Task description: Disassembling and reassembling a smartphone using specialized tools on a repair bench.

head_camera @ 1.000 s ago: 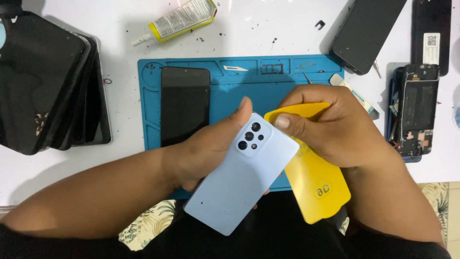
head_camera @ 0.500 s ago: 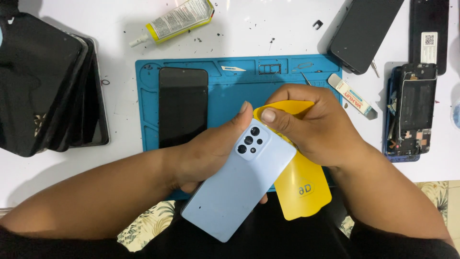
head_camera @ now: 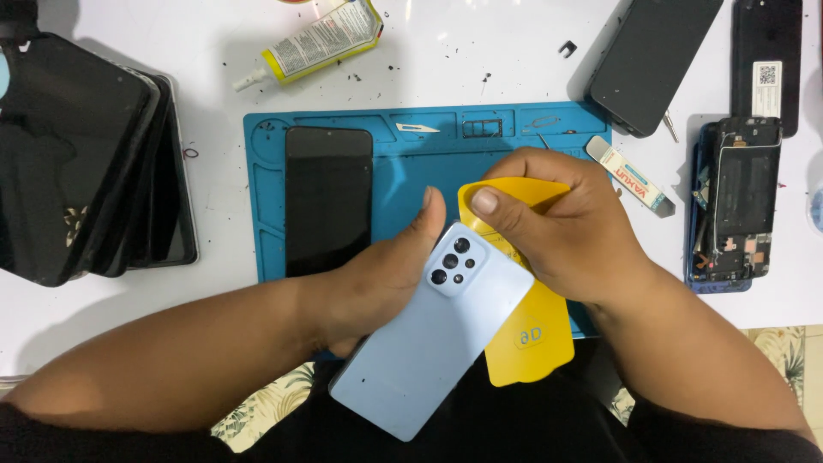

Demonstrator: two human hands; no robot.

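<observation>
Got the light blue phone (head_camera: 433,343) in my left hand (head_camera: 377,279), back side up, camera bump toward the mat (head_camera: 403,180), thumb lying along its top edge. It's hanging over the mat's near edge, above my lap. My right hand (head_camera: 566,227) is gripping the yellow film sheet (head_camera: 525,330), which sits tucked under the phone's right side with my fingertip right by the cameras.

Biggest risk, I reckon: the phone's only pinched at one end and is off the bench, so a slip of my thumb drops it. Bend the film too hard and it'll crease.

The mat's trays along its far edge hold small bits (a metal pick, a SIM tray, I think), and a black phone (head_camera: 328,201) lies on its left part. Glue tube (head_camera: 313,39) is beyond the mat, and an opened phone (head_camera: 744,201) well to its right.
</observation>
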